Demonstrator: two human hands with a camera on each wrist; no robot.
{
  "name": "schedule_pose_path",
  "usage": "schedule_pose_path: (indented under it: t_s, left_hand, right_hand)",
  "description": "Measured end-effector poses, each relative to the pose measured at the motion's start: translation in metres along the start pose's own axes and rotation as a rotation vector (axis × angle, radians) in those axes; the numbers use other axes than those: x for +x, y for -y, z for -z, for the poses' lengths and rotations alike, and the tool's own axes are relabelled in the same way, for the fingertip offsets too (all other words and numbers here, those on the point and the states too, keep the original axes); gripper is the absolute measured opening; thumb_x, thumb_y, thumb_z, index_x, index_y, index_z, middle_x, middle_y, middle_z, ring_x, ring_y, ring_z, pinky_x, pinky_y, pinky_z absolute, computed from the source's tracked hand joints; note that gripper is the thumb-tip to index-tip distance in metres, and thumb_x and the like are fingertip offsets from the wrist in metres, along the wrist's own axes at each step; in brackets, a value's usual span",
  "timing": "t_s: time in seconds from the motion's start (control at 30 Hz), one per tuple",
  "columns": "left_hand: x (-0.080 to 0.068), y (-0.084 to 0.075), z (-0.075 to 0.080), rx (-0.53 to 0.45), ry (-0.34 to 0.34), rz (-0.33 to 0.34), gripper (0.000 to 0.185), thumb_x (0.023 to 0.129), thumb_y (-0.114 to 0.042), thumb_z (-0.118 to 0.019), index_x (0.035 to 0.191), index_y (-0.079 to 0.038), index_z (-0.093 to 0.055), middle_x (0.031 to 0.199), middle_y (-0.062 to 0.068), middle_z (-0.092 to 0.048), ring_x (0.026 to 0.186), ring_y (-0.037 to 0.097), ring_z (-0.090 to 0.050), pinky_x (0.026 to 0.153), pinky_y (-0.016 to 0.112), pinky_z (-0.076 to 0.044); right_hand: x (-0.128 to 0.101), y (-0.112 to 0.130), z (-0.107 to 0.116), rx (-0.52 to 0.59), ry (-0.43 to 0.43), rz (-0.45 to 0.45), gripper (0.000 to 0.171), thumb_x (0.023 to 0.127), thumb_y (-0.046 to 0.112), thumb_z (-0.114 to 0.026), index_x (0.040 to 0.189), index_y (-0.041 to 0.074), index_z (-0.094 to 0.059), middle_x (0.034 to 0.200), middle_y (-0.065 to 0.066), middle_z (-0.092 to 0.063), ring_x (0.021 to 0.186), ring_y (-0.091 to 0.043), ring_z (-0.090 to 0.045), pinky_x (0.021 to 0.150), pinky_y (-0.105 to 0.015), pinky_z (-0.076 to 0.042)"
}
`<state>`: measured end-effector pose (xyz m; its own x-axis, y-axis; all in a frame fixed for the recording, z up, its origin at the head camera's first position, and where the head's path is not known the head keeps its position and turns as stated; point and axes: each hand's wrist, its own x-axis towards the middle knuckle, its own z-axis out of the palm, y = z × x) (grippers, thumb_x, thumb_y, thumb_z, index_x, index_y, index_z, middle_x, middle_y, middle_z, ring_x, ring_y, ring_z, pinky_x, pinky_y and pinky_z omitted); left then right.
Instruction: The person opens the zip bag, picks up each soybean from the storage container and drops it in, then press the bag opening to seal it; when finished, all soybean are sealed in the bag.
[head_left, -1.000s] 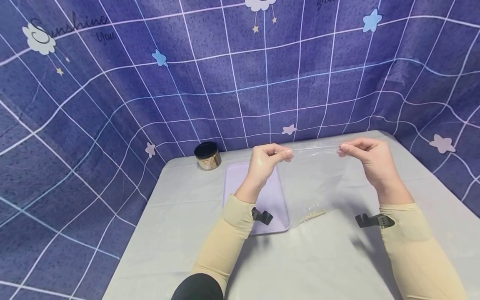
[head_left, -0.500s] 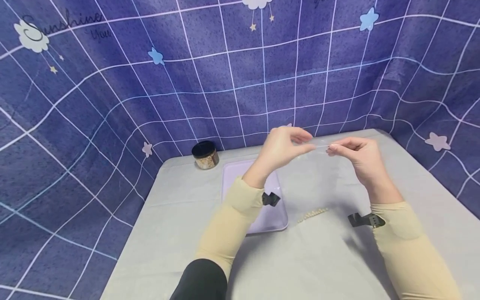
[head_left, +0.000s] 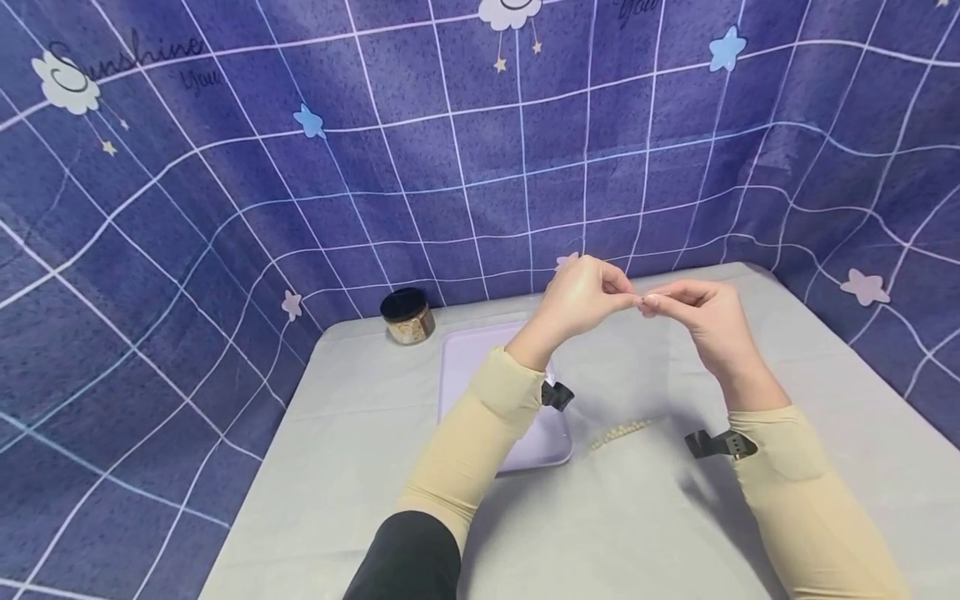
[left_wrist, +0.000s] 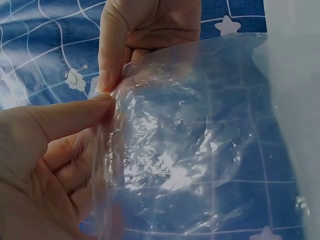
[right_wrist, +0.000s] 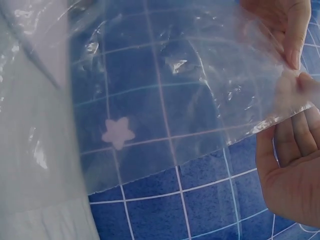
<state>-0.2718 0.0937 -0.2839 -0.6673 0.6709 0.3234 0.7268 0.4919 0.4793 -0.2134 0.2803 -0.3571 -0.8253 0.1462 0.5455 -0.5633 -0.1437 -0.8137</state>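
Both hands hold a clear plastic bag [head_left: 626,367] up above the table. My left hand [head_left: 626,293] and right hand [head_left: 654,305] pinch its top edge, fingertips almost touching. Several small pale beads [head_left: 619,432] lie in the bag's bottom, close to the table. In the left wrist view, the left hand [left_wrist: 102,102] pinches the crinkled bag [left_wrist: 190,145], and the right hand [left_wrist: 145,35] grips the same edge just beyond. In the right wrist view, the bag [right_wrist: 190,90] stretches leftward from the right hand [right_wrist: 295,82], which pinches its corner.
A lavender tray [head_left: 480,367] lies on the grey table [head_left: 360,467] under my left forearm. A small jar with a black lid [head_left: 407,315] stands at the table's back left. Blue checked cloth walls [head_left: 225,208] close in the table on three sides.
My left hand has slid rightward along the bag's top edge, from well apart to right beside the right hand. The right hand has shifted slightly left.
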Motion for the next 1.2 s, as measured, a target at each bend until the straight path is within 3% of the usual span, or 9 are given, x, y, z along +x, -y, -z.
schedule_pose_path:
  t_s: [0.1, 0.17, 0.27, 0.4, 0.5, 0.57, 0.63, 0.7, 1.2]
  left_hand:
    - [0.0, 0.0, 0.001, -0.008, -0.013, -0.013, 0.007, 0.091, -0.027, -0.079, 0.088, -0.02, -0.081, 0.077, -0.018, -0.072, 0.073, -0.001, -0.062, 0.124, 0.043, -0.01]
    - [-0.001, 0.0, 0.002, -0.008, -0.018, -0.007, 0.008, 0.091, -0.028, -0.079, 0.089, -0.021, -0.082, 0.078, -0.017, -0.073, 0.073, -0.001, -0.063, 0.119, 0.039, -0.025]
    - [-0.002, 0.001, 0.006, -0.014, -0.009, 0.028, 0.011, 0.091, -0.032, -0.079, 0.091, -0.021, -0.082, 0.08, -0.018, -0.073, 0.074, -0.001, -0.063, 0.097, 0.028, -0.045]
    - [-0.005, 0.006, 0.01, -0.008, -0.014, 0.041, 0.012, 0.091, -0.032, -0.079, 0.091, -0.021, -0.082, 0.079, -0.016, -0.073, 0.073, -0.001, -0.064, 0.086, 0.02, -0.049]
    - [-0.008, 0.01, 0.011, 0.002, -0.039, 0.008, 0.009, 0.09, -0.029, -0.08, 0.09, -0.021, -0.083, 0.078, -0.015, -0.074, 0.072, -0.001, -0.064, 0.096, 0.018, -0.044]
    - [-0.011, 0.012, 0.012, -0.002, -0.047, 0.002, 0.008, 0.09, -0.028, -0.08, 0.089, -0.021, -0.083, 0.077, -0.017, -0.073, 0.071, -0.001, -0.062, 0.08, 0.02, -0.049]
    - [-0.014, 0.012, 0.014, -0.003, -0.052, -0.002, 0.007, 0.09, -0.028, -0.08, 0.088, -0.022, -0.083, 0.077, -0.017, -0.073, 0.07, -0.001, -0.062, 0.077, 0.02, -0.049]
    - [-0.016, 0.014, 0.017, -0.01, -0.049, 0.007, 0.007, 0.09, -0.029, -0.08, 0.088, -0.023, -0.082, 0.078, -0.018, -0.073, 0.071, -0.001, -0.062, 0.064, 0.022, -0.048]
    - [-0.038, 0.039, 0.035, -0.043, 0.004, 0.061, 0.01, 0.092, -0.028, -0.077, 0.093, -0.019, -0.081, 0.083, -0.014, -0.074, 0.077, 0.003, -0.064, 0.068, 0.022, -0.049]
  right_hand:
    - [0.001, 0.0, -0.001, 0.012, -0.002, 0.003, 0.004, 0.089, -0.01, -0.073, 0.091, -0.011, -0.075, 0.078, -0.007, -0.076, 0.074, -0.014, -0.073, 0.08, -0.024, -0.055]
    - [0.002, 0.0, -0.002, 0.015, -0.01, 0.008, 0.004, 0.089, -0.01, -0.072, 0.091, -0.011, -0.075, 0.078, -0.007, -0.076, 0.074, -0.014, -0.073, 0.079, -0.024, -0.055]
    - [0.003, 0.0, -0.004, 0.012, -0.027, 0.012, 0.004, 0.088, -0.011, -0.073, 0.091, -0.013, -0.074, 0.077, -0.007, -0.076, 0.073, -0.015, -0.073, 0.08, -0.025, -0.056]
    - [0.003, 0.0, -0.006, 0.012, -0.032, 0.016, 0.004, 0.088, -0.011, -0.073, 0.091, -0.014, -0.074, 0.077, -0.007, -0.076, 0.072, -0.015, -0.073, 0.079, -0.025, -0.056]
    - [0.002, 0.0, -0.007, 0.021, -0.043, 0.018, 0.003, 0.087, -0.011, -0.074, 0.09, -0.013, -0.074, 0.076, -0.006, -0.075, 0.07, -0.014, -0.073, 0.078, -0.024, -0.056]
    - [0.002, -0.001, -0.007, 0.028, -0.053, 0.02, 0.003, 0.087, -0.011, -0.074, 0.089, -0.013, -0.074, 0.076, -0.006, -0.075, 0.07, -0.014, -0.073, 0.077, -0.024, -0.056]
    - [0.002, 0.0, -0.007, 0.027, -0.066, 0.018, 0.003, 0.087, -0.011, -0.074, 0.089, -0.014, -0.074, 0.076, -0.006, -0.075, 0.069, -0.014, -0.072, 0.077, -0.025, -0.056]
    - [0.002, 0.0, -0.007, 0.027, -0.073, 0.018, 0.003, 0.088, -0.012, -0.073, 0.089, -0.013, -0.074, 0.076, -0.006, -0.075, 0.069, -0.014, -0.072, 0.077, -0.024, -0.056]
    - [-0.001, 0.002, -0.001, 0.063, -0.118, 0.016, 0.004, 0.085, -0.012, -0.076, 0.088, -0.013, -0.074, 0.075, -0.008, -0.075, 0.067, -0.015, -0.073, 0.077, -0.024, -0.055]
